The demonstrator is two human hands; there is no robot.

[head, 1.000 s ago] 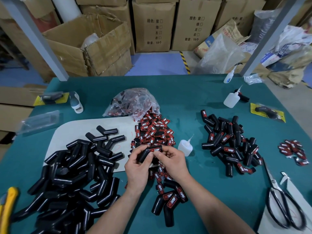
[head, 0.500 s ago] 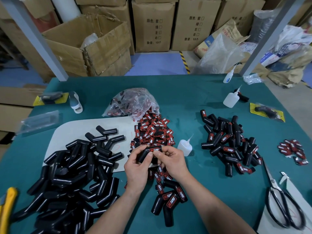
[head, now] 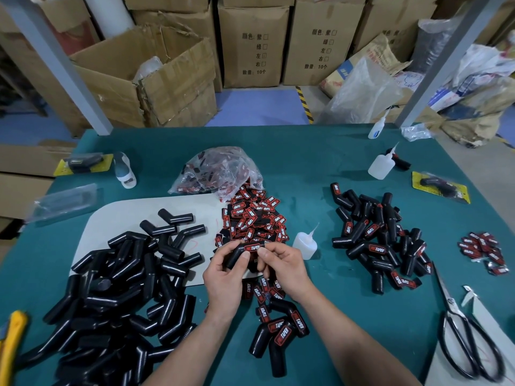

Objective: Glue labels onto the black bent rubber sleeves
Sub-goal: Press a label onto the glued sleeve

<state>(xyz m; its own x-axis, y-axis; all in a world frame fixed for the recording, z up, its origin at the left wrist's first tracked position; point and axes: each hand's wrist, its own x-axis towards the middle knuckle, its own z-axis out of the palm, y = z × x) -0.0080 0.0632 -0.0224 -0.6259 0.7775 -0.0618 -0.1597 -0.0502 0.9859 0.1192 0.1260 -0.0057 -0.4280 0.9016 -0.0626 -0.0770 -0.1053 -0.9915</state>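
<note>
- Clear plastic bag (head: 217, 171) at mid table (head: 306, 151): holds red/black labels. Its near-R side meets the loose label heap (head: 253, 218) lying just in front.
- Open cardboard box (head: 156, 79) on the floor behind the table, L side: pale plastic-wrapped stuff inside, can't tell what.
- Yellow-card pack (head: 440, 188) at far R: one black bent piece under clear film.
- Held sleeve (head: 237, 254): up off the table btw both hands, over the near edge of the heap.
- Sleeve's upper arm runs approx L-R, label (head: 252, 248) facing up, "TAPER" reading L to R. Other arm bends down-L toward the L palm, open end at lower L.
- Left hand (head: 223, 277): fingers curled round the lower arm, thumb pressed on the front just under the label.
- Right hand (head: 284, 268): thumb + fingertips pinch the sleeve's R end, by the label's R edge.
- Plain sleeves pile (head: 111, 288) to the L, partly on a white board (head: 125, 218). Labelled sleeves pile (head: 379, 240) to the R. Glue bottle (head: 305, 243) upright just R of the right hand.
- Vs 1 s and 0.5 s ago: little change. Hands + sleeve in the same spot, same hold, label already on. Piles, bag, bottle unmoved.
</note>
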